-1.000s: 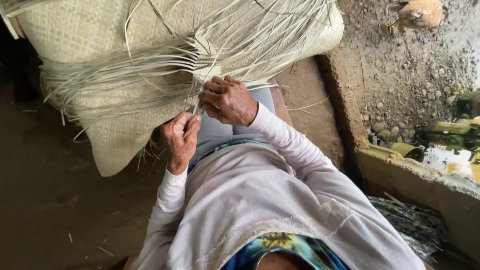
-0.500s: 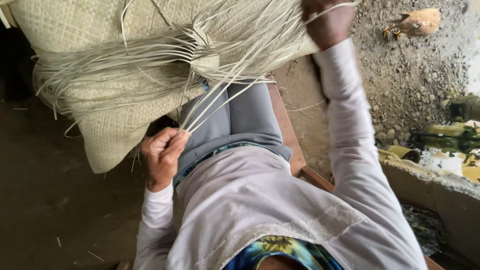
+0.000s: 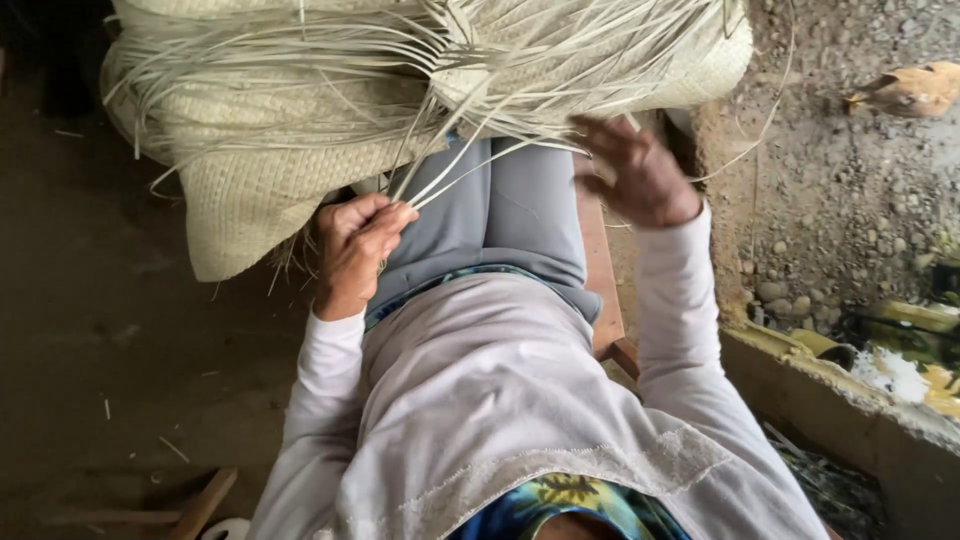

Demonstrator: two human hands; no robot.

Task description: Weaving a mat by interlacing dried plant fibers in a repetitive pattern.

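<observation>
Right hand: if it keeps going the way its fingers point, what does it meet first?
Probably the loose strips fanning off the woven mat, just beyond the right hand's open fingers; depth is unclear.

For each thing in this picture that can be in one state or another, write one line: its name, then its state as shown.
left hand: closed, pinching a few pale strips
right hand: open, fingers spread, blurred, among the loose strips
woven mat: part woven, bundled over the knees, one corner hanging
loose strips: unwoven, splayed out from the mat's edge
wooden bench: upright, mostly covered by the sitter
</observation>
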